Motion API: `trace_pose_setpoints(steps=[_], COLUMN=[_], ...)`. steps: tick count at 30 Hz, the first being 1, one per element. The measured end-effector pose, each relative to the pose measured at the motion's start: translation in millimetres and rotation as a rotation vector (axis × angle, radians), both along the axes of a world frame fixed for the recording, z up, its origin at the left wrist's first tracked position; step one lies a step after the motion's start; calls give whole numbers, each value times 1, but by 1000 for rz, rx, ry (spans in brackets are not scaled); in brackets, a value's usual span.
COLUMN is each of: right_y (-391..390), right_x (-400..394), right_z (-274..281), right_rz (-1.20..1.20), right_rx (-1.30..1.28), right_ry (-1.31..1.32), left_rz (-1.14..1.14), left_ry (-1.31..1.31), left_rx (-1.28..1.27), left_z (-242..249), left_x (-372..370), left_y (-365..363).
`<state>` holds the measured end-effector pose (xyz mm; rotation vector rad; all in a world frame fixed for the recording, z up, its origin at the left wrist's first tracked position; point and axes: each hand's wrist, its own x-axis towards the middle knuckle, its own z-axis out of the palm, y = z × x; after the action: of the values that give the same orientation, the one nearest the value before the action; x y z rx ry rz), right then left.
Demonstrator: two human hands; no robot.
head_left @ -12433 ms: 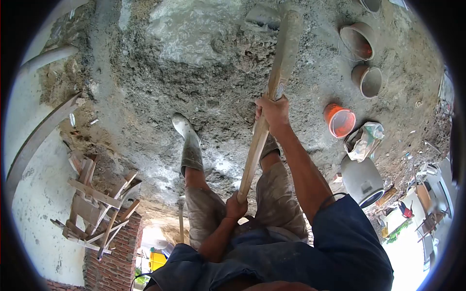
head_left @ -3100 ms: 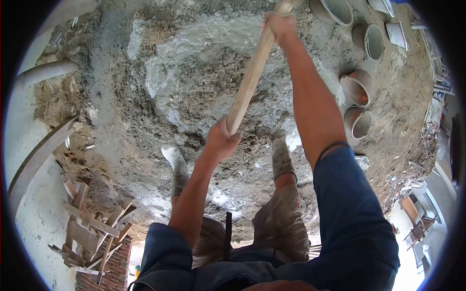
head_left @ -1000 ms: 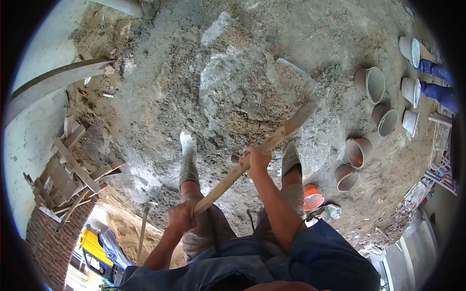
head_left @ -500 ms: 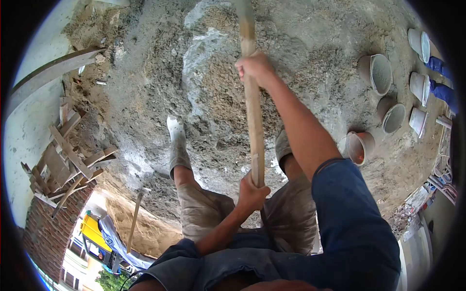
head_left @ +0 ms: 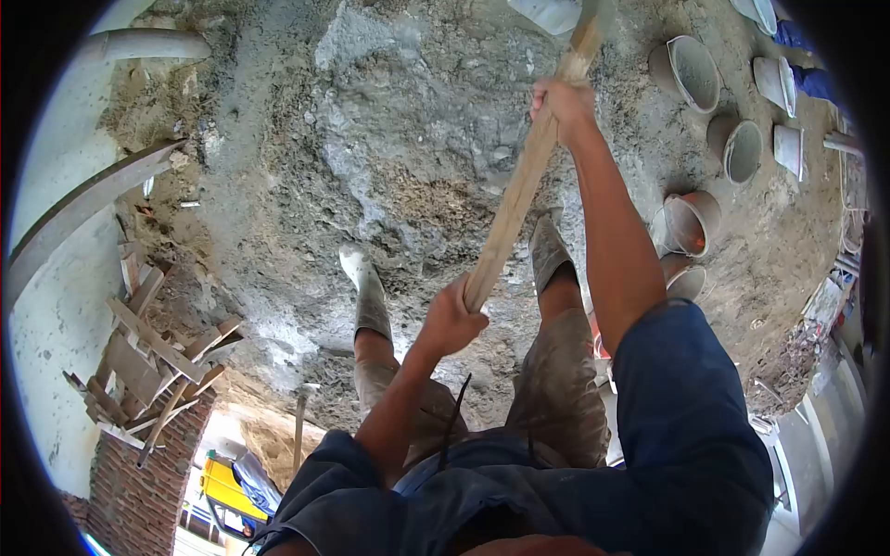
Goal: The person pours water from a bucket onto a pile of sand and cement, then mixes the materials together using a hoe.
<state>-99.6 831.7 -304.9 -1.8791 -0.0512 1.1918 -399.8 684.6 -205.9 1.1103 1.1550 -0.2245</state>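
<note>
A long wooden handle (head_left: 519, 190) slants across the middle of the view, its far end running out at the top edge. My left hand (head_left: 452, 318) is wrapped round the near end of the handle, in front of my lap. Farther up, my right hand (head_left: 564, 102) grips the same handle with the arm stretched out. Beneath lies rough, wet-looking grey and brown ground (head_left: 426, 185). Whatever is fixed to the handle's far end cannot be made out.
Several buckets (head_left: 686, 74) stand at the right. Scrap wood (head_left: 153, 357) is piled at the left beside a brick wall (head_left: 148, 473). A curved board (head_left: 88, 204) leans at the left wall. Another tool's handle (head_left: 299, 431) stands at lower left.
The handle has swung from nearly upright to a slant towards the upper right. My right hand has moved right and slightly up, my left hand up and slightly left. The view has shifted.
</note>
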Motion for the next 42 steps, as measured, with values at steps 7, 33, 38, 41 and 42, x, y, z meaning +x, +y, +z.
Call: trace_pose_setpoints(steps=[7,33,38,41,42], right_y=[-92,-144,-194,-216,-211], right_x=[-220,-255,-327,-323,-311], right_z=[-14,24,143,167,145], right_rz=[-353,-682,-705,-552,-497], right_rx=[-140,-40,55,-9,-66], right_ry=[291,349,516,538,572], left_rz=[-196,-501,-551,-426,-469], left_ry=[137,350,559,445,494], left_rx=[79,66,95,-52,-60], left_z=[65,71,152,228,219], left_x=[-217,-260,-348,-328,-310], left_y=[4,34,-12,-54,-61])
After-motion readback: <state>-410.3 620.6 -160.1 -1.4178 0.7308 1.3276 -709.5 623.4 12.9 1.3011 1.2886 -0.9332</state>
